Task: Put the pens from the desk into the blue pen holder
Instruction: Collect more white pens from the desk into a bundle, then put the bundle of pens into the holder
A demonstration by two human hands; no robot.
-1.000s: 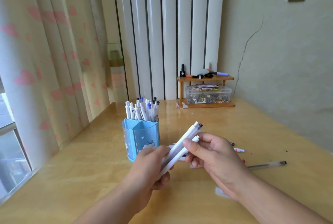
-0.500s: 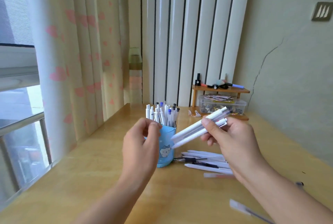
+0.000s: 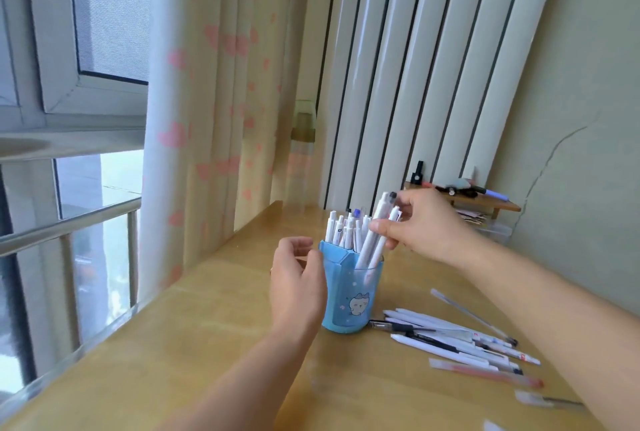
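The blue pen holder (image 3: 353,295) with a cat picture stands on the wooden desk (image 3: 194,344), with several white pens upright in its rear compartment. My right hand (image 3: 426,226) pinches two white pens (image 3: 375,240) whose lower ends are inside the holder's front compartment. My left hand (image 3: 298,278) is just left of the holder, its curled fingers at the holder's side and empty. Several loose pens (image 3: 450,344) lie on the desk right of the holder.
A small wooden shelf (image 3: 485,200) with markers on top stands at the back right against the wall. A curtain (image 3: 207,101) and a window (image 3: 69,119) run along the desk's left edge. More pens (image 3: 485,373) lie near my right forearm.
My right hand carried the two white pens left and tipped them upright into the holder. My left hand let go of them and dropped beside the holder. The view swung left.
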